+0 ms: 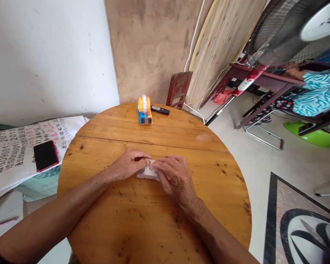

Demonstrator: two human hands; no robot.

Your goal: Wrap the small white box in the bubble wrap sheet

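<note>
A small whitish packet, wrapped in what looks like clear plastic (147, 173), lies on the round wooden table (121, 220) between my hands. My left hand (132, 164) comes in from the left, its thumb and fingers closed on the packet's upper edge. From the right, my right hand (176, 176) pinches the same packet near its top, its fingertips almost meeting the left thumb. The fingers cover part of the packet, so its exact kind is hidden.
A blue and orange tape dispenser (145, 112) and a black remote control (160, 109) sit at the table's far side. Left of the table, a phone (46, 156) rests on printed white sacks (11, 146). A standing fan (286, 36) and a seated person (319, 91) are at right.
</note>
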